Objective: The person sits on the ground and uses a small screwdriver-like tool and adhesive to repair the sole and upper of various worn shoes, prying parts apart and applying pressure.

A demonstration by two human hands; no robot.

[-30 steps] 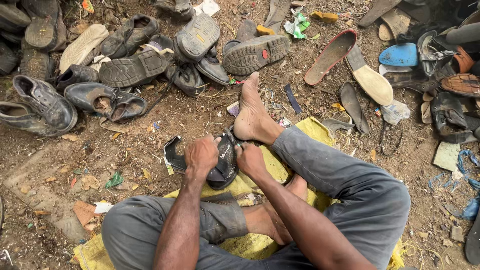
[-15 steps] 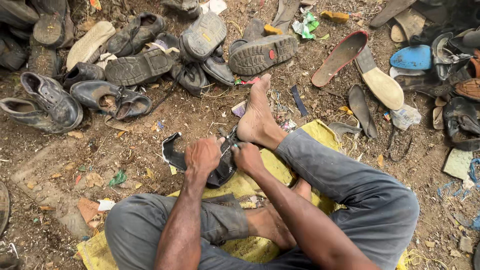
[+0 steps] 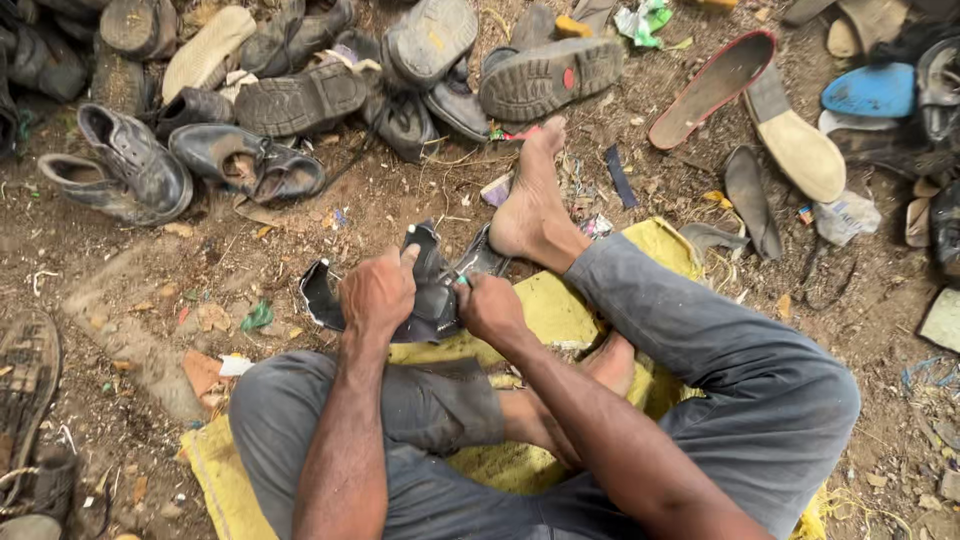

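Observation:
I sit cross-legged on a yellow sack (image 3: 560, 310) on bare dirt. My left hand (image 3: 378, 293) grips a black, worn shoe upper (image 3: 432, 290), thumb raised along its top edge. My right hand (image 3: 488, 306) is closed beside it on the right and holds a small tool with a light tip against the leather; the tool is mostly hidden by the fingers. The shoe piece rests in front of my knees, just left of my bare right foot (image 3: 530, 205), which stretches forward onto the ground.
Worn black shoes (image 3: 130, 170) and upturned soles (image 3: 550, 75) lie piled along the top and left. Loose soles and insoles, one red-rimmed (image 3: 712, 88), one tan (image 3: 800, 150), one blue (image 3: 872, 92), lie at the upper right. Scraps and litter dot the dirt.
The view has shifted slightly. Both hands stay on the shoe piece, with my left thumb now raised higher along its edge.

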